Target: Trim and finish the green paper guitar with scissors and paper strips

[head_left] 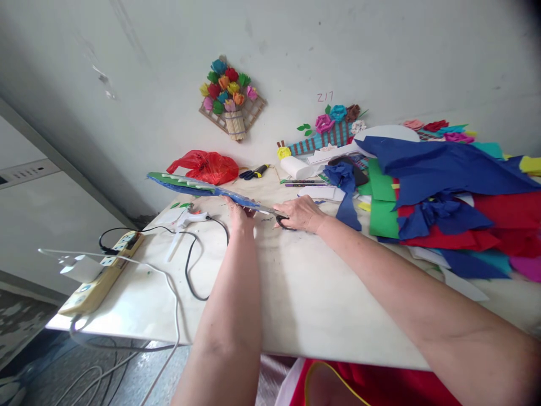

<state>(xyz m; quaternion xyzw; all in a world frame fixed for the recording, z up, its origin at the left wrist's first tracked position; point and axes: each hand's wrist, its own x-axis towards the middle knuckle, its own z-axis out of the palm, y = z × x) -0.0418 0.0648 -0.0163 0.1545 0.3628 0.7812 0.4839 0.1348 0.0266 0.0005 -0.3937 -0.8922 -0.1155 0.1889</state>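
At the far left of the table (304,304) a yellowed power strip (99,276) lay along the edge, with a white charger (80,268) plugged in. Just beyond it a white glue gun (189,217) rested on the tabletop, its black cable (192,265) looping toward you. Above the gun, a long blue and green paper piece (190,186) stretched out level over the table, in front of a red plastic bag (205,166) by the wall.

Your left hand (240,213) was pinched shut on the right end of that piece, holding it clear of the surface. Just beside it, your right hand (300,214) was curled around the black handles of the scissors (276,217), whose blades pointed left and met the piece's end. How wide the blades stood could not be told.

Farther right sat a white roll (296,167) and some pens (302,183). A heap of blue paper (443,169), green sheets (382,206) and red sheets (502,214) covered the right side.
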